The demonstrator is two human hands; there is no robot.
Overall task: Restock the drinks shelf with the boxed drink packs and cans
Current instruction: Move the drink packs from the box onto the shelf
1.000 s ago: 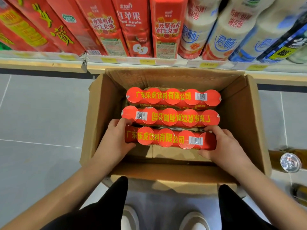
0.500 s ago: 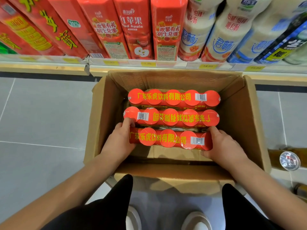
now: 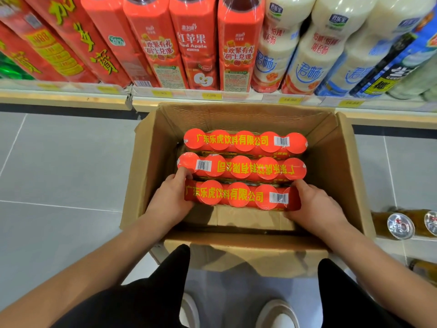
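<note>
The left hand [image 3: 172, 197] wraps round the left end of the nearest drink pack [image 3: 236, 196], thumb up by its top corner and touching the end of the middle pack [image 3: 241, 168]; the fingers curl out of sight beneath. The right hand [image 3: 314, 204] grips the pack's right end the same way, thumb along its far top edge, palm against the side. Both hands have a firm hold on this one pack and nothing else.

The pack is a shrink-wrapped row of orange-red capped drinks with yellow lettering and a barcode sticker near its right end. It lies inside the cardboard box [image 3: 151, 162], in the row closest to the box's near wall, with a bare strip of the box's bottom showing between it and that wall. I cannot tell whether it rests on the bottom or is lifted clear. The middle pack lies just behind it in the box, its print upside down, and the far pack [image 3: 246, 140] lies behind that, short of the box's far wall.

The box stands open on the grey tiled floor [image 3: 59, 162]. Just beyond the box's far wall runs the drinks shelf [image 3: 212, 100], edged with yellow price tags, carrying tall red bottles [image 3: 196, 43] and white bottles [image 3: 307, 55]. To the right of the box lie cans [image 3: 400, 226] with silver tops. Below the box's near flap are black-clad knees and white shoes [image 3: 276, 313].
</note>
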